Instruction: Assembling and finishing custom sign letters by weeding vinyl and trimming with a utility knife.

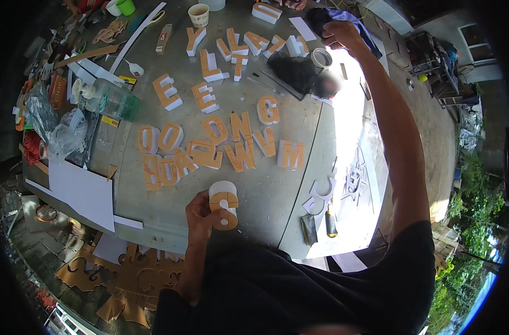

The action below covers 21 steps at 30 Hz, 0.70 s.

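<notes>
Near the table's front edge, my left hand [199,216] grips a thick cut-out letter [227,219] with a curvy outline, a tan face and white sides. The thumb lies across its face. My right arm stretches far out to the table's back right corner. There my right hand [343,36] has its fingers curled together beside a dark, cloth-like bundle [319,21]; what they hold, if anything, is too small to make out. Several similar cut-out letters [290,154] lie in loose groups over the middle and far side of the metal table [254,204].
A tape roll [321,58] and black mesh cloth [293,72] lie far right. Nearer are a utility knife [331,223] and white scraps [321,190]. At left stand a clear spray bottle [112,99] and white sheet [81,192]. Behind is a paper cup [198,15]; another person's hand [295,4] shows.
</notes>
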Available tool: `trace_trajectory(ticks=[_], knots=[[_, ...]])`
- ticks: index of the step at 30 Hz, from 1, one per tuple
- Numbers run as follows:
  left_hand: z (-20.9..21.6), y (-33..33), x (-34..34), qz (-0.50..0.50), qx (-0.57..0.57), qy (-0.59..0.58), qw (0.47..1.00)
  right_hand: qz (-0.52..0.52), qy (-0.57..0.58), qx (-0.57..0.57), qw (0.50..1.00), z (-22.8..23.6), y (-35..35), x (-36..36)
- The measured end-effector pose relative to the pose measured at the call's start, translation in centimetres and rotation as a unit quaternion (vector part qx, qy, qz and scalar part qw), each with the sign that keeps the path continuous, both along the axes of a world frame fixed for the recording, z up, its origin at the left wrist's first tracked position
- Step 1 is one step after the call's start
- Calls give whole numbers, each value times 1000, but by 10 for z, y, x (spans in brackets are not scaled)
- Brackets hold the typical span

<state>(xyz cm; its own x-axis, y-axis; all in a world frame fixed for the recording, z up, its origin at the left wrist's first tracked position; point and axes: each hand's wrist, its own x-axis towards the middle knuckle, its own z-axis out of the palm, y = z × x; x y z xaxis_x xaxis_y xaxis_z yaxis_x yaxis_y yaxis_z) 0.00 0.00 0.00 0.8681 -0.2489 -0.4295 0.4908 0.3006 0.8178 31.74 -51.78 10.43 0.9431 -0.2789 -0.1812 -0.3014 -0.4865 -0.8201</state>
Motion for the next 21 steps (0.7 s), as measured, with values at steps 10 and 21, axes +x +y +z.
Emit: trace_trajectory(ticks=[10, 21], knots=[[-10, -6, -8, -24, -12, 17, 1000, 18, 42, -61, 997, -14, 8, -15], [-10, -5, -17, -42, -24, 21, 999, -12, 120, -24, 992, -103, 37, -125]])
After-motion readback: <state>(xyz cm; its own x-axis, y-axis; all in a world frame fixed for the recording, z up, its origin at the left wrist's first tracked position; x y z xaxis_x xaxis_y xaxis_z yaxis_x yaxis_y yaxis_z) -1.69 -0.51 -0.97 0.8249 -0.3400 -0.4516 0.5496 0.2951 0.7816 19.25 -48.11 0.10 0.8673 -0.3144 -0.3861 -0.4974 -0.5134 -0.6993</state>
